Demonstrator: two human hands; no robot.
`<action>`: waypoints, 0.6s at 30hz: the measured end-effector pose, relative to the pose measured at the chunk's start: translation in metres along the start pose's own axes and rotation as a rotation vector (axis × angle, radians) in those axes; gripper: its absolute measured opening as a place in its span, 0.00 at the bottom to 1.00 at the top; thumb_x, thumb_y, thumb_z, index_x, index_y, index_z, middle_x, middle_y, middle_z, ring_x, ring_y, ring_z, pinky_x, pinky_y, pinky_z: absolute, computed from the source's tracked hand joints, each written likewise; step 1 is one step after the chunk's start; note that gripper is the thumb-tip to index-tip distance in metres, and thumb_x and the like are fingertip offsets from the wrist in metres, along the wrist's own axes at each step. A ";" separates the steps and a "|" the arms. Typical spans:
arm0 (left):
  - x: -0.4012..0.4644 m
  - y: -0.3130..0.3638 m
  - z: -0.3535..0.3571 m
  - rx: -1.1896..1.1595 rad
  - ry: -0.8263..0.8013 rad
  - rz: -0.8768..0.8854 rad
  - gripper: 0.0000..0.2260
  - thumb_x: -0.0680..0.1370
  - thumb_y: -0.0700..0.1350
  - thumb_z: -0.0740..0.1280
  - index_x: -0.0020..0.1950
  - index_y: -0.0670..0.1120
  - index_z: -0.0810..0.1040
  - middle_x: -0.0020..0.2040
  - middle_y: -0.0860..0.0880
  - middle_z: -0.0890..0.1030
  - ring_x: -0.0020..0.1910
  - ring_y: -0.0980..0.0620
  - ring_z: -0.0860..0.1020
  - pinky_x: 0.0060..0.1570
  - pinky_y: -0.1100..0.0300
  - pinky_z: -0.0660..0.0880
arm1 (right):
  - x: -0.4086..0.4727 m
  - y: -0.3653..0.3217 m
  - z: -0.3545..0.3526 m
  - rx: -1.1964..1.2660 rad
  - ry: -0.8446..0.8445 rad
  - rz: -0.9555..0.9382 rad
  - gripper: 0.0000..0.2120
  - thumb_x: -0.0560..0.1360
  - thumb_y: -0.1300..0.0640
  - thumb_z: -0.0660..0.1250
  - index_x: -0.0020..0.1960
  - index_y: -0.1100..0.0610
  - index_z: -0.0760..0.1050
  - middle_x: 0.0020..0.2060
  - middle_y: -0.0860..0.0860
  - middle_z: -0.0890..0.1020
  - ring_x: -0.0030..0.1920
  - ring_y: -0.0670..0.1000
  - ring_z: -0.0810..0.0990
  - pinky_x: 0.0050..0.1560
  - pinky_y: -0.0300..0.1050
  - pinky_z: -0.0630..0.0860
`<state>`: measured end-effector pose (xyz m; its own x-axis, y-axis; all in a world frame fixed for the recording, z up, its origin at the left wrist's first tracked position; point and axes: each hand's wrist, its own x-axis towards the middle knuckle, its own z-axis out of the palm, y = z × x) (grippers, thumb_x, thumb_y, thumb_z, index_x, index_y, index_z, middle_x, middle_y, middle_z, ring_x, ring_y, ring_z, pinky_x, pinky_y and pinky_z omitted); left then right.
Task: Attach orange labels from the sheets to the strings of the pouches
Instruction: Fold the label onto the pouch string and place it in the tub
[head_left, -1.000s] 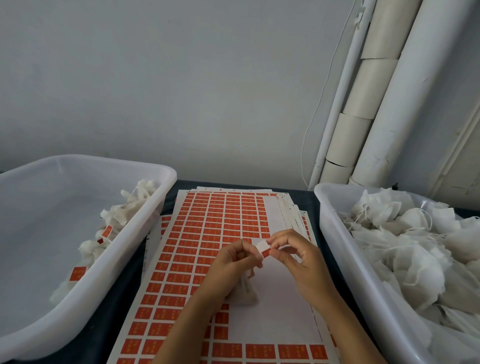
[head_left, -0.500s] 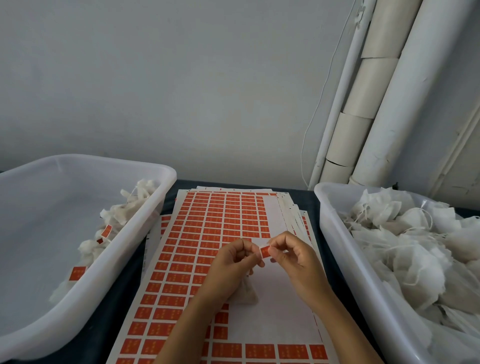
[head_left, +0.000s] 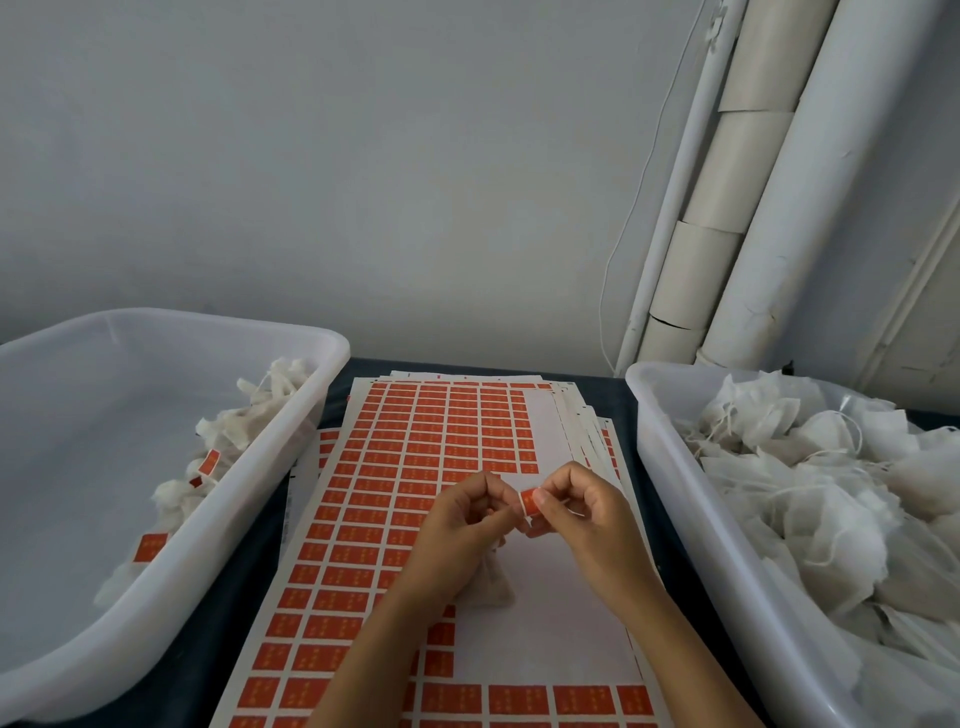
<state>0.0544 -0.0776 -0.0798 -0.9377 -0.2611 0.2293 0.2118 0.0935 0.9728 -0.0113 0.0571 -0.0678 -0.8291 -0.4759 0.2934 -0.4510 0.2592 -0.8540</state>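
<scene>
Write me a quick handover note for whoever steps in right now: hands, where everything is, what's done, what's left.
Left hand holds a pouch by its string; right hand pinches an orange label, folded between the fingertips.
Label sheets lie stacked in the middle, the top one partly peeled.
Done: a few labelled pouches in the left bin.
Left: finish this one, then the full right bin of unlabelled pouches.

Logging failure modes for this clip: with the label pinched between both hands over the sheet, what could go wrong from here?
1. The orange label is folded small between the right hand and left hand; it may close crooked or miss the string, which I cannot make out.
2. The pouch dangles under the left hand's grip and could slip onto the label sheet.
</scene>
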 end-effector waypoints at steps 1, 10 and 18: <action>0.000 0.000 0.000 0.001 -0.003 0.007 0.06 0.77 0.35 0.65 0.42 0.43 0.78 0.34 0.53 0.82 0.33 0.59 0.78 0.34 0.70 0.73 | 0.000 0.000 0.000 -0.002 0.002 0.005 0.04 0.75 0.58 0.67 0.43 0.56 0.74 0.43 0.49 0.81 0.45 0.49 0.82 0.51 0.45 0.80; -0.001 0.002 0.001 -0.040 -0.024 -0.014 0.07 0.77 0.33 0.64 0.42 0.43 0.78 0.35 0.51 0.82 0.34 0.59 0.79 0.36 0.69 0.74 | -0.001 -0.004 0.002 0.012 0.021 0.005 0.04 0.75 0.59 0.67 0.43 0.58 0.73 0.43 0.52 0.81 0.44 0.51 0.82 0.50 0.50 0.81; -0.002 0.006 0.002 -0.089 -0.052 -0.061 0.08 0.79 0.37 0.62 0.42 0.42 0.77 0.35 0.51 0.80 0.34 0.58 0.77 0.36 0.68 0.74 | -0.001 -0.006 0.000 -0.005 0.000 -0.044 0.04 0.75 0.58 0.67 0.42 0.56 0.73 0.41 0.51 0.81 0.43 0.50 0.82 0.49 0.48 0.81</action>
<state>0.0570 -0.0741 -0.0744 -0.9622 -0.2132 0.1693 0.1749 -0.0072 0.9846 -0.0074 0.0559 -0.0633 -0.8087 -0.4866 0.3304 -0.4884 0.2426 -0.8382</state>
